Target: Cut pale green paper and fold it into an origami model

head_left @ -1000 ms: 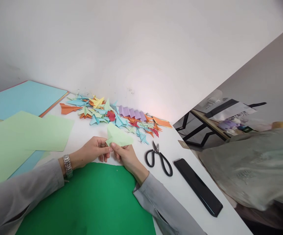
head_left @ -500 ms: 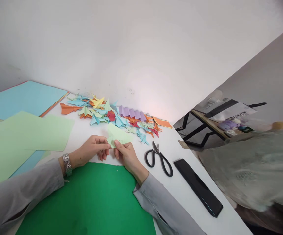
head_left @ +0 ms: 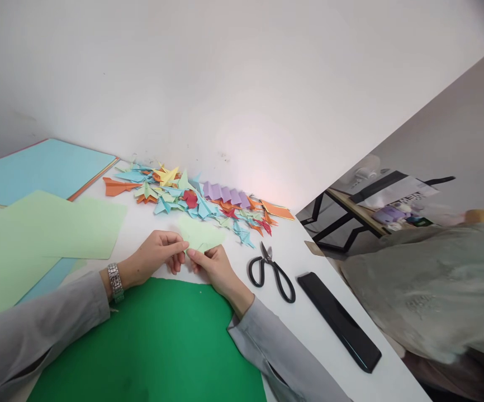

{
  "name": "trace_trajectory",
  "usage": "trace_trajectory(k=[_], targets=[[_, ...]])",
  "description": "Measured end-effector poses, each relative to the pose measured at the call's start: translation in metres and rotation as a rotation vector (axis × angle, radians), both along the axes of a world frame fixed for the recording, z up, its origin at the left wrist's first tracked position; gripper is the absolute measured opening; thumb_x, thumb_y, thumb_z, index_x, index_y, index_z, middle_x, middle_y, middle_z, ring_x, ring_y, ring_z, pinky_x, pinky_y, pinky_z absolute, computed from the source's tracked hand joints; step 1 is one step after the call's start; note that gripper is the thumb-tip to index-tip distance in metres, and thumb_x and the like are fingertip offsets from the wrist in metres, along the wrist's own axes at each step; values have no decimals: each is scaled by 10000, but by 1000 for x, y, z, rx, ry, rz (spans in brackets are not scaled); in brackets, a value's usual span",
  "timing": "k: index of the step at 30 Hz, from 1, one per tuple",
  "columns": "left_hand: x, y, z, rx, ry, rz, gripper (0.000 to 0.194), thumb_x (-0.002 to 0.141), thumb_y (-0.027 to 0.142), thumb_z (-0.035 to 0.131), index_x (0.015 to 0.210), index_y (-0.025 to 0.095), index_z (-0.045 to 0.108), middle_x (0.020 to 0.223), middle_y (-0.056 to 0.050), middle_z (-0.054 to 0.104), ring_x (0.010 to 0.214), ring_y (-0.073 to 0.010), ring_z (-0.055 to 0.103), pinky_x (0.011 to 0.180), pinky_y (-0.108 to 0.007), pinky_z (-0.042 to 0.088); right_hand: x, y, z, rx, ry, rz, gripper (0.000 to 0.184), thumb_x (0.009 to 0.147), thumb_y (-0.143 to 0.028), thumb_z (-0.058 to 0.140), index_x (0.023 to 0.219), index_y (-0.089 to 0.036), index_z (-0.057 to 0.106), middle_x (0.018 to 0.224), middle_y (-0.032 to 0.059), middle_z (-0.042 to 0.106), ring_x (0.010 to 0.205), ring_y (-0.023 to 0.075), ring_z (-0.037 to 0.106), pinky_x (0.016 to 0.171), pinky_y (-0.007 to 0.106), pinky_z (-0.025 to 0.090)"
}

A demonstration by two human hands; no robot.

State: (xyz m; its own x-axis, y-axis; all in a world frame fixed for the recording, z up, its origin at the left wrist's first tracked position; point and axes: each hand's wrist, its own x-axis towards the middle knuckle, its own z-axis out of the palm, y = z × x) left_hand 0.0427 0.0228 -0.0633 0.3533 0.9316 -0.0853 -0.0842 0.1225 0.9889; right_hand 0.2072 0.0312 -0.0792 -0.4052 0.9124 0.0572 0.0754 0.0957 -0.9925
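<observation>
A small piece of pale green paper (head_left: 202,231) is held up between my two hands, above the far edge of a dark green sheet (head_left: 153,340). My left hand (head_left: 166,249) pinches its near left edge between thumb and fingers. Close beside it, my right hand (head_left: 212,265) grips the same edge, thumb on top and fingers bent beneath. The fingertips hide part of the near edge. Just beyond the paper lies a heap of folded paper shapes (head_left: 205,206) in several colours, paper planes among them.
Black-handled scissors (head_left: 272,273) and a long black case (head_left: 339,321) lie to the right. Large pale green sheets (head_left: 36,240) and a stack of coloured paper (head_left: 44,170) are on the left. A white wall rises behind the heap. Another person's sleeve (head_left: 430,290) shows at far right.
The pale green paper's raised upper part has come down and it now looks flatter. My right thumb has shifted left and slightly down, nearer my left fingertips.
</observation>
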Motion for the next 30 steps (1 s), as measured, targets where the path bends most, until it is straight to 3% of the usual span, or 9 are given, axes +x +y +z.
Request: trace_trajectory(k=[5,10,13,18,22,27,30], targets=[[1,0,-1,20,21,9,298,744,381,628,578,140,568,494,4,583,427,-98,529,441,-219,418,-1,-1,-2,-52,25,64,422,687,-553,656,545,-161,596,465,-17,531,416,88,443,444,226,346],[1,1,-2,15,23,5,276,722,353,649,568,137,573,485,10,579,411,-94,518,427,-215,409,2,-1,2,-82,-13,23,436,650,-532,688,453,-163,565,355,-54,405,346,57,297,372,225,188],[1,0,-2,31,38,12,262,707,340,667,567,135,582,486,7,589,410,-95,520,428,-217,413,3,-1,6,-75,20,46,445,637,-530,690,424,-171,536,347,-63,359,358,57,273,381,233,163],[0,0,0,52,69,3,304,678,363,693,517,123,601,427,-1,558,393,-93,493,427,-217,393,3,-2,7,-29,-26,130,430,666,-524,673,468,-166,540,417,-47,430,384,61,314,393,229,204],[1,0,0,49,70,26,319,647,391,707,514,119,607,408,5,531,386,-87,463,406,-210,353,1,-3,4,-33,-67,119,410,689,-534,659,548,-156,588,454,-31,491,403,74,399,402,217,282],[-1,1,-1,58,96,39,297,687,355,676,517,123,605,401,26,494,369,-65,400,382,-202,282,-1,-2,2,-47,-15,153,408,683,-544,662,572,-155,606,503,-13,543,445,89,468,457,223,369],[0,-1,1,71,81,-15,231,712,310,661,567,132,637,443,15,547,416,-89,472,431,-214,351,1,-2,2,-45,13,179,383,701,-510,659,566,-155,607,496,-18,537,441,85,459,451,219,360]])
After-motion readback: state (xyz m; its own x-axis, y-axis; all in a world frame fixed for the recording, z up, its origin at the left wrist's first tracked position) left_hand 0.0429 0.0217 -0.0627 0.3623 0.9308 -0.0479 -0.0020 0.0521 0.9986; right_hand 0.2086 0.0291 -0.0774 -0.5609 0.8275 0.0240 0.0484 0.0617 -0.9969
